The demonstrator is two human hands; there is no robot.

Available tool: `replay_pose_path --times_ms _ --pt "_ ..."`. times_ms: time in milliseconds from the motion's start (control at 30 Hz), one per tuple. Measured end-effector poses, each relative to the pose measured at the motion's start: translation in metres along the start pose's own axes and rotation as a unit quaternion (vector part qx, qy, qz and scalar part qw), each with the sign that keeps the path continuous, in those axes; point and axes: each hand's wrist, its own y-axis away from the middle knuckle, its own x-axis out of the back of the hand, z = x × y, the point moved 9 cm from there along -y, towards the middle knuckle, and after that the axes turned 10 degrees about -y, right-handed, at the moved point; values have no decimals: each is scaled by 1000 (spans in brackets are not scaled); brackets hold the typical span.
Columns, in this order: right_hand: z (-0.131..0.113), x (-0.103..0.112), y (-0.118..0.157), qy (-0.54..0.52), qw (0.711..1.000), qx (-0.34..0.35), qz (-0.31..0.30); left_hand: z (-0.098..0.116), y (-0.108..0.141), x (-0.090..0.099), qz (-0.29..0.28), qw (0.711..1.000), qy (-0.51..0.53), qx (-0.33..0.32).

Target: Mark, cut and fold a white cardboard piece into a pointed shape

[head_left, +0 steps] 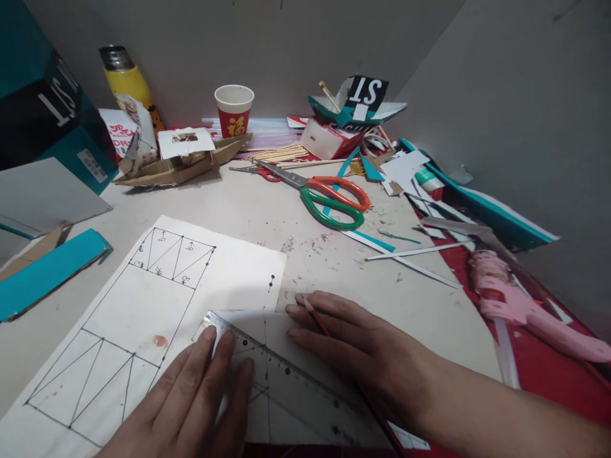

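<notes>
Grey walls enclose a pale worktop [252, 210] with red cloth at its right and far edges. A paper with line drawings [176, 305] lies at the near left, its near part beneath a clear ruler [286, 369]. The left hand [195, 394] presses the ruler's left end, fingers slightly spread. The right hand [363, 350] has fingers narrowly parted, holding a thin dark red pencil [316, 316] over the ruler.

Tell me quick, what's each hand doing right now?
Left hand: open, fingers down on the clear plastic ruler.
Right hand: holding a red pencil.
</notes>
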Motion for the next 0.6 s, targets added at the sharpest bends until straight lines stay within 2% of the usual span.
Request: replay_pose_path --times_ms 133,333,600 --pt "-1 3 -2 0 1000 -18 16 -1 0 0 2 1000 -1 5" --pt "-1 2 0 9 1000 -5 29 0 -1 2 -3 1000 -9 -2" --pt "1 0 1 -7 1000 -18 2 0 0 0 -6 1000 -7 3"
